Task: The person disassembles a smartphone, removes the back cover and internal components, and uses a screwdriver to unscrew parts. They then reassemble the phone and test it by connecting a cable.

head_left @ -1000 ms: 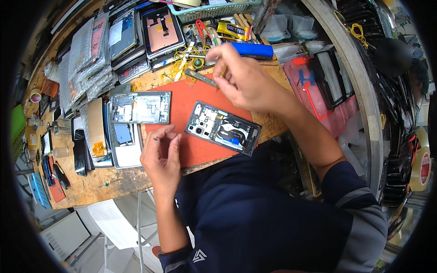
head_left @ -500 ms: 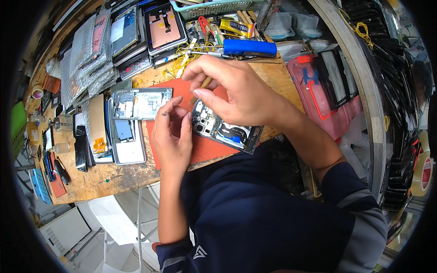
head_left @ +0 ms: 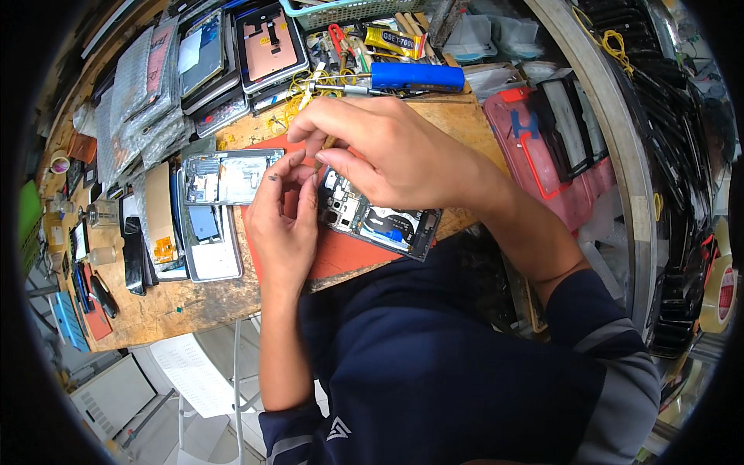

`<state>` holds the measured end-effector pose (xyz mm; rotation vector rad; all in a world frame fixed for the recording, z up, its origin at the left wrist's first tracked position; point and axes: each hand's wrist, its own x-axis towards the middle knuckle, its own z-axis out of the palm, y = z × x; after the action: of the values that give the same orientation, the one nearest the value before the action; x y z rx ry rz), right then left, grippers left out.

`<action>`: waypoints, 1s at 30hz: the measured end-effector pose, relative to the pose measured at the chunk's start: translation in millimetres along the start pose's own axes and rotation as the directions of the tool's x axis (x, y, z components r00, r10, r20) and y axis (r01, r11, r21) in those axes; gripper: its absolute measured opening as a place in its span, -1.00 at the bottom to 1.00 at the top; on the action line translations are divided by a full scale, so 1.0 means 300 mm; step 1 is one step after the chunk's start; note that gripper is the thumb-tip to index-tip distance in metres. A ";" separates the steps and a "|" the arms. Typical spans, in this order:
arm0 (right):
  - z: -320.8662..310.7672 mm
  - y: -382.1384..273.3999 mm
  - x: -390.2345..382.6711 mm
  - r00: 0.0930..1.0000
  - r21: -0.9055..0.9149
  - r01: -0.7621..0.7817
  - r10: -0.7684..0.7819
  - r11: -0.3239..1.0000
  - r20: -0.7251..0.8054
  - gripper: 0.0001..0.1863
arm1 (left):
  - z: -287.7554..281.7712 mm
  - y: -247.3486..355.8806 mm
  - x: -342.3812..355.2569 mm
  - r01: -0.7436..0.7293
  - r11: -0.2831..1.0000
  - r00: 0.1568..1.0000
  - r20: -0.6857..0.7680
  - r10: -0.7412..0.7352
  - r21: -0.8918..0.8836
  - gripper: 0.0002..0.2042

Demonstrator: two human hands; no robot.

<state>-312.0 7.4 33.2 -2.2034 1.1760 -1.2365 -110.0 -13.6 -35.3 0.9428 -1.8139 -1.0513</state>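
My right hand (head_left: 387, 155) grips a thin brownish tool (head_left: 328, 143) above the upper end of an opened phone (head_left: 376, 225), whose board, battery and dark frame show. My left hand (head_left: 283, 225) has its fingers curled around the tool's lower end at the phone's left side; what the fingertips hold is hidden. A second phone housing (head_left: 229, 177), silvery inside, lies just left of my hands on stacked trays and devices. An orange-red mat (head_left: 341, 260) lies under the work, partly covered by both hands and the phone.
The worn wooden bench (head_left: 194, 306) carries bagged parts (head_left: 139, 116), tablet frames (head_left: 263, 46), a blue-handled tool (head_left: 417, 77), yellow wire and hand tools behind my hands. A red case (head_left: 527, 155) sits right of the bench, a white chair (head_left: 186, 368) below it.
My right hand has come down and left with the tool, partly covering the opened phone. My left hand has risen to meet it, its fingertips now at the tool.
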 end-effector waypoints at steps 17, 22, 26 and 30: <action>0.012 0.044 0.032 0.959 -0.275 -0.017 0.094 0.961 0.269 -0.80 | 0.004 -0.046 0.039 -0.005 0.984 0.988 0.153 -0.023 0.181 -0.63; 0.028 0.046 0.048 0.959 -0.300 0.058 0.031 0.952 0.283 -0.84 | 0.015 -0.064 0.025 0.013 0.993 0.993 0.114 -0.026 0.119 -0.64; 0.034 0.065 0.046 0.962 -0.223 0.106 -0.043 0.969 0.269 -0.84 | 0.017 -0.060 0.022 0.033 0.996 0.993 0.107 -0.042 0.086 -0.70; 0.032 0.064 0.044 0.957 -0.241 0.078 -0.005 0.967 0.290 -0.83 | 0.013 -0.064 0.028 -0.002 0.993 0.991 0.133 -0.014 0.119 -0.73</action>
<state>-309.8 -15.4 22.8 -2.4980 1.2245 -0.7768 -113.1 -27.0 -51.5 0.9682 -2.0034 -1.0405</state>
